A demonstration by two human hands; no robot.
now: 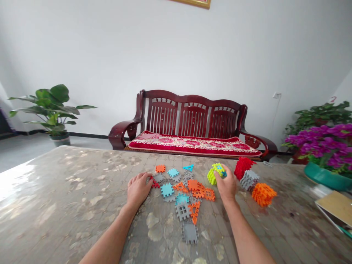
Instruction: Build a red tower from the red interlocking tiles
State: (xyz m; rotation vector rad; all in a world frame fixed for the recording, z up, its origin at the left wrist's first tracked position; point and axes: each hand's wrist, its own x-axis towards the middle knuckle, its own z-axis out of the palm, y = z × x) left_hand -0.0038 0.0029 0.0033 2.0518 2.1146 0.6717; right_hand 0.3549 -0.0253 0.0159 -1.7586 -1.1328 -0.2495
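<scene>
My left hand (pixel 139 188) rests palm down on the table, its fingertips touching a red toothed building tile (pixel 155 182). My right hand (pixel 227 184) has its thumb and fingers around a stack of yellow-green interlocking tiles (pixel 212 176). A bit of blue (pixel 224 173) shows beside that stack, partly under my fingers. Between my hands lies a loose spread of tiles: light-blue squares (pixel 167 190), an orange square (pixel 193 184), orange triangles (pixel 194 212), a grey window tile (pixel 183 211) and a plain grey square (pixel 189 232). Several overlap.
Right of my right hand stand a red stack (pixel 243 168), a grey stack (pixel 249 180) and an orange stack (pixel 264 194) of tiles. A teal flower pot (pixel 327 176) and a tan book-like item (pixel 336 207) are at the table's right. Behind the table (pixel 82 205) is a wooden bench (pixel 192 113).
</scene>
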